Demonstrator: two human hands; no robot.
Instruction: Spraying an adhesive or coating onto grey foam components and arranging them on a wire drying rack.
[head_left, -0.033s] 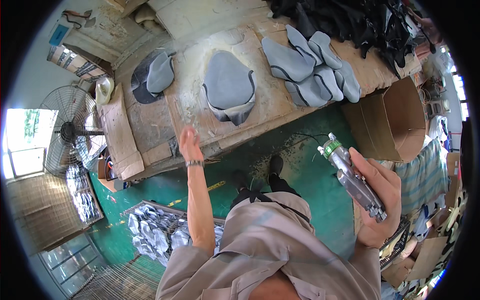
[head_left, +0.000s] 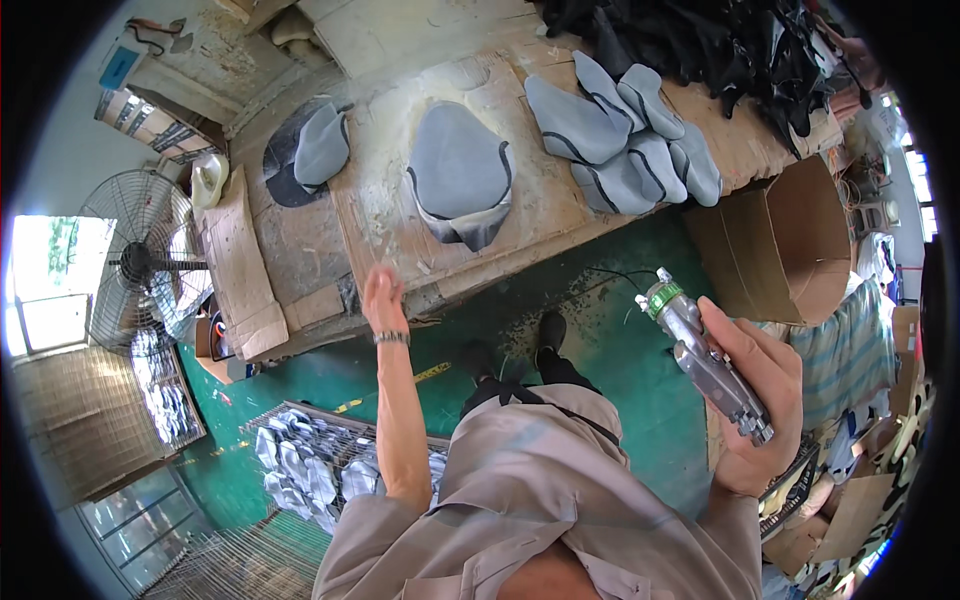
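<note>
My right hand [head_left: 765, 400] is wrapped round a metal spray gun [head_left: 705, 355] with a green ring near its nozzle, held up over the floor to the right. My left hand [head_left: 383, 298] hovers by the workbench's front edge, empty, its fingers loosely bent and slightly apart. Beyond it, a large rounded grey piece [head_left: 458, 160] with black curved trim, shaped like a saddle cover, lies on the bench. A smaller grey piece [head_left: 321, 146] rests on a dark pad to the left. Several similar grey pieces [head_left: 625, 130] are heaped to the right. Neither hand touches them.
The workbench [head_left: 400, 90] is covered with stained cardboard. Black pieces [head_left: 710, 45] pile up at the far right, above an open cardboard box [head_left: 770, 240]. A large fan [head_left: 137, 262] stands left. Grey pieces [head_left: 300, 465] lie on a rack beside me. A hose [head_left: 615, 270] trails near the bench.
My left hand has shifted slightly toward me. The spray gun and the pieces on the bench stay as they were.
</note>
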